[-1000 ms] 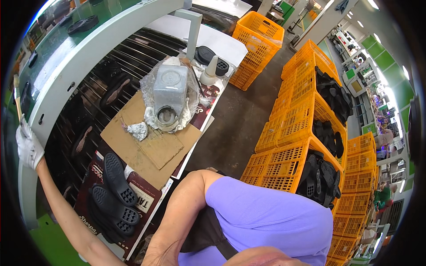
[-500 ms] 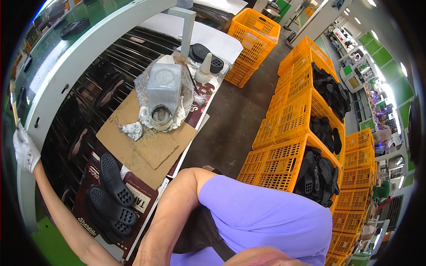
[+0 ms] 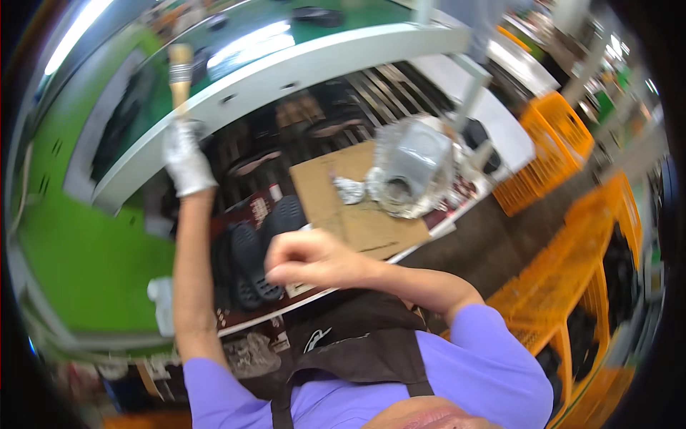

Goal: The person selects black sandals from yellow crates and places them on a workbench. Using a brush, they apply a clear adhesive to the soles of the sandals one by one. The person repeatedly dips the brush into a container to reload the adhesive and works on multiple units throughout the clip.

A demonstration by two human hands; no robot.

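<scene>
In a white glove, my left hand [image 3: 188, 161] grips the wooden handle of a brush [image 3: 180, 79], its pale bristles up. It is raised beside a pale metal frame rail [image 3: 314, 57], over the glass-like green surface [image 3: 343, 16]. My bare right hand [image 3: 311, 259] is curled into a loose fist over the bench; anything inside the fingers is hidden. Just left of that hand lie black shoe soles [image 3: 246, 254], studded on the underside. A clear plastic container [image 3: 421, 146] rests on its side in crumpled wrapping, on brown cardboard [image 3: 329, 214].
Beneath the rail, dark shoe pieces [image 3: 254, 163] lie on a conveyor of metal rollers [image 3: 389, 96]. A white nozzle bottle [image 3: 480, 154] stands beyond the container. Orange crates [image 3: 536, 161] are at the right, some holding black soles [image 3: 618, 264]. Green panels [image 3: 78, 264] fill the left side.
The view has swung left. My right hand, hidden earlier, now shows above the bench near the soles. My left hand still holds the brush beside the rail.
</scene>
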